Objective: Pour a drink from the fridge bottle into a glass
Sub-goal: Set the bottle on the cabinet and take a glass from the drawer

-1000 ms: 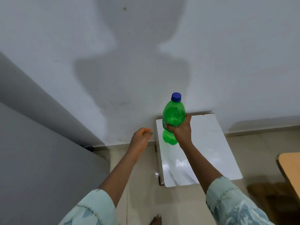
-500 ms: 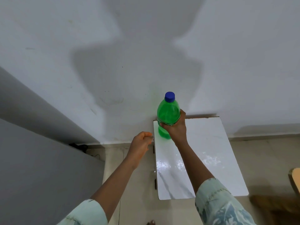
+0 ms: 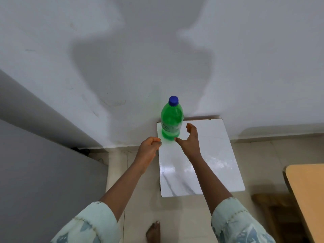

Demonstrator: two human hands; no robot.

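Green bottle (image 3: 172, 120), one, on one table (image 3: 212, 155); left hand (image 3: 148, 149), right hand (image 3: 190, 142) near.

Green bottle (image 3: 171, 120) w/ blue cap, upright; far-left corner of white table (image 3: 210, 155)

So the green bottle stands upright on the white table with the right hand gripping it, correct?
No. The head view shows the right hand open beside the green bottle, not gripping it; the bottle does stand upright on the white table.
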